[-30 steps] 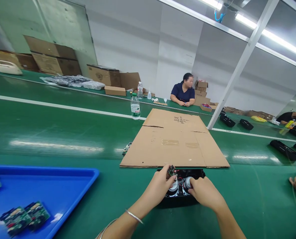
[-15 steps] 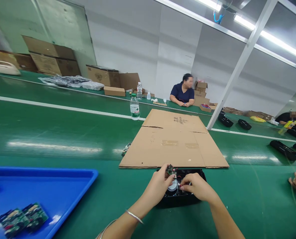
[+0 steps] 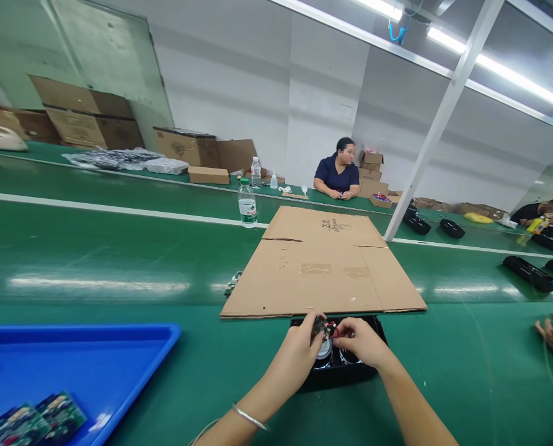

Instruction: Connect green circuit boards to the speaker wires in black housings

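One black speaker housing (image 3: 339,365) sits on the green bench, just in front of a flattened cardboard sheet (image 3: 325,263); two round silver drivers show inside it, side by side. Left hand (image 3: 299,350) pinches one small green circuit board (image 3: 318,326) between thumb and fingertips, above the housing. Right hand (image 3: 362,341) — fingers curled tight on red wiring beside the board. One blue tray (image 3: 95,353) at left (a few green boards in it). Two water bottles — one near (image 3: 247,203), one far.
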Demonstrator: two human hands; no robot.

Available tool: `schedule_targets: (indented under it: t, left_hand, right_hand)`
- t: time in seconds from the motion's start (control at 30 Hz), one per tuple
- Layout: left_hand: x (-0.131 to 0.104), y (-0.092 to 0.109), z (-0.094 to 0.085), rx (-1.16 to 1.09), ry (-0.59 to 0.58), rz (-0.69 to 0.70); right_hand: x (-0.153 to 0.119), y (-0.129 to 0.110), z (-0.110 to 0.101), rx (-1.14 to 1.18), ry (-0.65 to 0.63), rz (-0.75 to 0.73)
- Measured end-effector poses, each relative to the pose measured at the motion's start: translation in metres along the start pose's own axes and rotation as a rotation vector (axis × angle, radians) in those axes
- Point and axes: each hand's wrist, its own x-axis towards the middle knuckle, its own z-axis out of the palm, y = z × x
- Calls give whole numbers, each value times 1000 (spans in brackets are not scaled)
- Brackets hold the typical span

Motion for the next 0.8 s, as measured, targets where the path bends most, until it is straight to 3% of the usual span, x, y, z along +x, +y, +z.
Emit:
schedule_targets:
  t: [0.13,0.33,0.53,0.8]
  left_hand:
    - [3,-5,2,6,24,-17]
    - [5,-8,4,5,60,-45]
    - [3,-2,1,111,13,2]
    - [4,-4,3,161,-12,-8]
  right_hand:
    - [3,2,-5,94,-9,14]
    - [-3,-10,2,33,141,-63]
    - [-10,-16,7,-261,103,-225]
    - [-13,-18,10,-572,96,-236]
